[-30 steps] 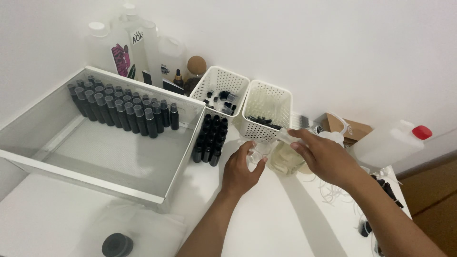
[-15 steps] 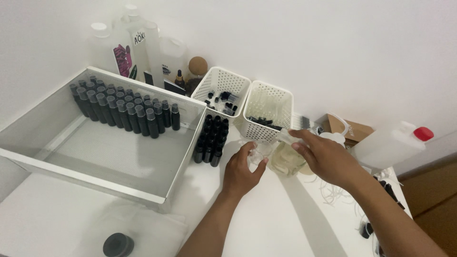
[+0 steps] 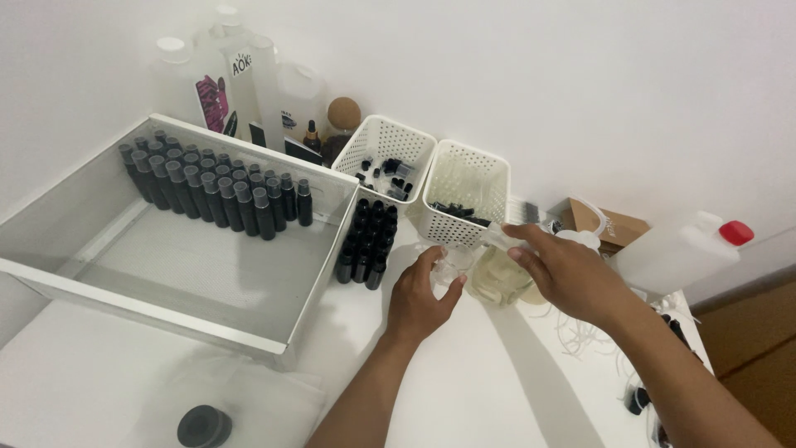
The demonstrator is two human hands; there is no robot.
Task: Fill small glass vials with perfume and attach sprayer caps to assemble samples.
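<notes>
The left hand (image 3: 421,297) wraps its fingers around a small clear glass bottle (image 3: 448,270); it looks light, slippery, fragile. The right hand (image 3: 572,274) pinches a thin clear plastic tube (image 3: 497,241) above it.

Both forearms are bare to the frame edge, with no sleeves, rings or watch
</notes>
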